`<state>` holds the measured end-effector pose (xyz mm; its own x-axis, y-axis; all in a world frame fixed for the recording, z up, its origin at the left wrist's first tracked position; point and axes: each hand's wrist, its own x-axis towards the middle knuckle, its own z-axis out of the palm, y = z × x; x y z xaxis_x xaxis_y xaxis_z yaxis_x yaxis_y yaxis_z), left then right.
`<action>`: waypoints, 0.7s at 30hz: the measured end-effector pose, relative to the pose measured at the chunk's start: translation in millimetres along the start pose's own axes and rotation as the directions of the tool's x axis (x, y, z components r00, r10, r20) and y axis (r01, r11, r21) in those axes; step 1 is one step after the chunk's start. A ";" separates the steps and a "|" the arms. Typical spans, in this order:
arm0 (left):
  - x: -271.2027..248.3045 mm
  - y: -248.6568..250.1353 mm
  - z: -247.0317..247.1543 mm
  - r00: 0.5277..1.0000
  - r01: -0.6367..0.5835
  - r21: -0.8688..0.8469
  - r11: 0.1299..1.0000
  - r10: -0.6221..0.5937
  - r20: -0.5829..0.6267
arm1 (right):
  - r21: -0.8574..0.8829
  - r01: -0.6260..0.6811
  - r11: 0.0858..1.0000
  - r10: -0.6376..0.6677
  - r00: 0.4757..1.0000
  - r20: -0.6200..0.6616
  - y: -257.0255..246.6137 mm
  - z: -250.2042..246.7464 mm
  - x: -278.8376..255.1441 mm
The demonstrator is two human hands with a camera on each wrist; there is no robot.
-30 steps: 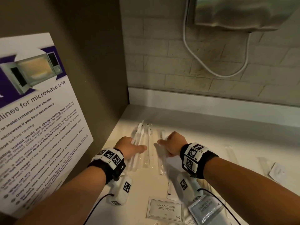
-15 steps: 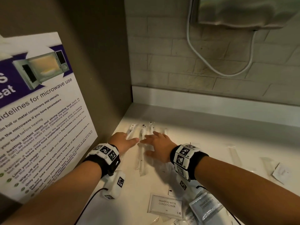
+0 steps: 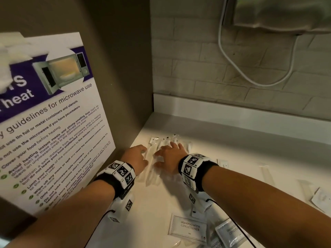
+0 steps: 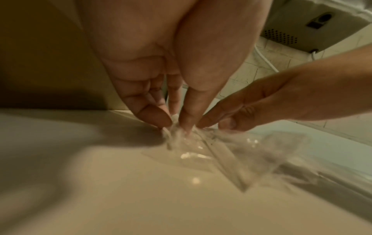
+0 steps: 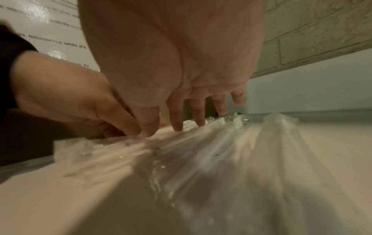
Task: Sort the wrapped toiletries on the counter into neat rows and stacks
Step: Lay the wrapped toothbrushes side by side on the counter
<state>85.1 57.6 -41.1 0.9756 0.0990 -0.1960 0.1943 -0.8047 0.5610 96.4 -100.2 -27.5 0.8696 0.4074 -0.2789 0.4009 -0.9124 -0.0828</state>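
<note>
both hands lie on the same bundle of clear-wrapped toothbrushes (image 3: 152, 163) in the far left corner of the counter (image 3: 232, 158). left hand (image 3: 135, 158) sits at the bundle's left edge, its fingers (image 4: 155, 116) reaching down with the tips pressed into the crinkled plastic — they touch rather than close around it, so the hand reads as released. right hand (image 3: 170, 156) lies palm-down on the right part of the bundle, its fingers (image 5: 177, 117) spread and straight, tips resting on the wrappers, nothing pinched. the two hands nearly meet over the middle of the bundle.

the wrapped pieces run lengthwise from near to far, side by side and partly overlapping; their far ends poke out beyond the fingertips, near the back ledge (image 3: 232, 111) but apart from it. on the left the bundle lies just beside the brown side panel (image 3: 125, 77), where a microwave poster (image 3: 53, 131) leans, so room is tight there. open counter stretches to the right, with a few more clear-wrapped sticks (image 3: 267, 174) and a small white sachet (image 3: 321, 197) well apart from the hands. at the near edge lie a shampoo with conditioner packet (image 3: 189, 228) and a silvery sachet (image 3: 231, 233) just beside it — both behind the right wrist.
</note>
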 end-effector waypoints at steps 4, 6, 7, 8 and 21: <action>4.1 -4.4 -4.9 0.998 0.060 0.018 0.998 -0.060 -0.026 | 0.049 0.001 0.999 0.001 0.998 -0.056 2.3 2.8 2.7; 5.4 -3.4 -7.3 0.995 0.092 0.020 0.996 -0.091 -0.046 | 0.071 0.036 0.997 -0.031 0.997 -0.067 3.9 6.6 2.6; 5.5 -1.9 -8.4 0.994 0.092 0.019 0.996 -0.091 -0.063 | 0.093 0.057 0.994 -0.049 0.995 -0.090 4.5 8.6 2.0; 5.3 -0.1 -9.1 0.993 0.082 0.023 0.996 -0.080 -0.082 | 0.124 0.081 0.989 -0.065 0.990 -0.128 4.9 9.2 0.6; 0.1 3.1 -7.2 0.997 -0.049 0.035 0.998 0.051 -0.064 | 0.059 0.129 0.990 -0.119 0.982 -0.147 2.7 10.4 -6.9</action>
<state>86.6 59.3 -33.6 0.9888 0.0953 -0.1152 0.1429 -0.8284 0.5416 88.5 -105.8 -35.8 0.8485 0.5147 -0.1230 0.4920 -0.8529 -0.1744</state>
